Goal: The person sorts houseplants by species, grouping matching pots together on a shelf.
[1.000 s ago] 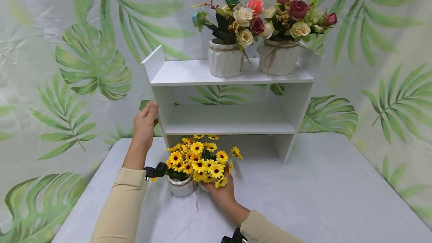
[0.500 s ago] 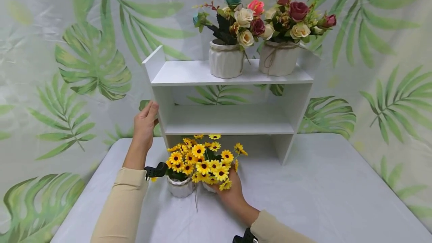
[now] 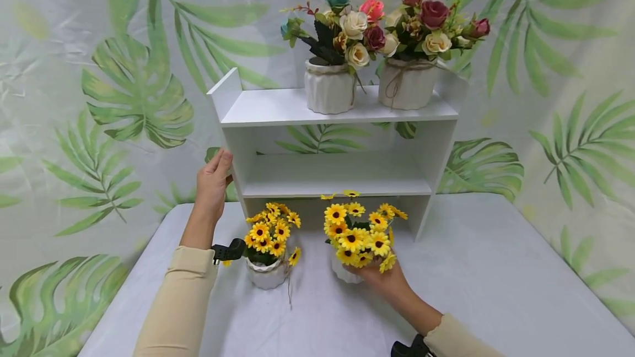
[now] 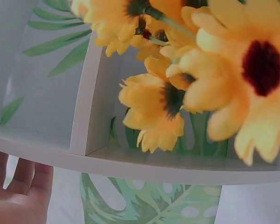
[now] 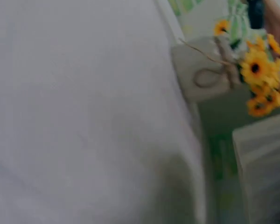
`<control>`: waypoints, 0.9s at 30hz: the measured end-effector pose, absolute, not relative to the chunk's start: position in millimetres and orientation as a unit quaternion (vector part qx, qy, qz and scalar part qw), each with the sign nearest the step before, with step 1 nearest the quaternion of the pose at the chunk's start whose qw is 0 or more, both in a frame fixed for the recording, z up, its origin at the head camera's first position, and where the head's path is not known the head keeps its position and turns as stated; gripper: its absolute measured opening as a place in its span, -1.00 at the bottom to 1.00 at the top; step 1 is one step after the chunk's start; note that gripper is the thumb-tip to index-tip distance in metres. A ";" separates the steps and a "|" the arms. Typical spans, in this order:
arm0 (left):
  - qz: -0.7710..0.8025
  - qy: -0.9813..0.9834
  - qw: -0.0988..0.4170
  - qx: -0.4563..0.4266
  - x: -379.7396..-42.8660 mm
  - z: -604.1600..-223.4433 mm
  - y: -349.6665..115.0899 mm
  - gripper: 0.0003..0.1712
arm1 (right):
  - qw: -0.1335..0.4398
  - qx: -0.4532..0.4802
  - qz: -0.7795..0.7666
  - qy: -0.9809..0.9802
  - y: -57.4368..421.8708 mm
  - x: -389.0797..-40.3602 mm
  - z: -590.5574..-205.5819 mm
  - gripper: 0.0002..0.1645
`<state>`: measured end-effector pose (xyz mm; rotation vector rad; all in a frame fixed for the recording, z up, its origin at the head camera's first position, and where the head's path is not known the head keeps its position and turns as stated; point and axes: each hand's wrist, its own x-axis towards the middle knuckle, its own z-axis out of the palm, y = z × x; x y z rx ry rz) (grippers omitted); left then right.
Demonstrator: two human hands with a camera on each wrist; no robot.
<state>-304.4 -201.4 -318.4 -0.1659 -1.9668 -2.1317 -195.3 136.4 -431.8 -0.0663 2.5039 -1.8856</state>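
In the head view, my right hand (image 3: 384, 277) grips a white ribbed flower pot (image 3: 343, 270) holding yellow artificial sunflowers (image 3: 351, 240), which partly cover the fingers. In the right wrist view this ribbed pot (image 5: 266, 161) hangs off the cloth. A second pot of sunflowers (image 3: 266, 276), with twine round its neck, stands on the table to the left. My left hand (image 3: 212, 183) holds the left side panel of a white shelf unit (image 3: 337, 175). Its fingers (image 4: 21, 177) reach behind the panel edge in the left wrist view.
Two white pots with mixed artificial roses, the left pot (image 3: 329, 90) and the right pot (image 3: 408, 86), stand on the top board. A pale cloth (image 3: 476, 274) covers the table. Behind hangs a leaf-patterned backdrop (image 3: 144, 92).
My right hand has carried its sunflower pot to the right, away from the other one, so a gap now lies between them. My left hand has stayed at the shelf's side.
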 end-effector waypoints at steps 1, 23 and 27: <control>-0.728 -0.673 0.118 -0.057 -304.3 -318.8 -201.3 -0.29 | 0.011 -0.016 -0.591 0.807 142.0 -195.6 -426.5 0.16; -0.734 -0.667 0.116 -0.050 -304.5 -315.4 -200.1 -0.30 | -0.008 -0.030 -0.563 0.826 198.4 -205.5 -363.9 0.13; -0.735 -0.666 0.117 -0.048 -304.5 -315.1 -200.6 -0.31 | -0.014 -0.041 -0.545 0.837 203.1 -213.5 -353.5 0.06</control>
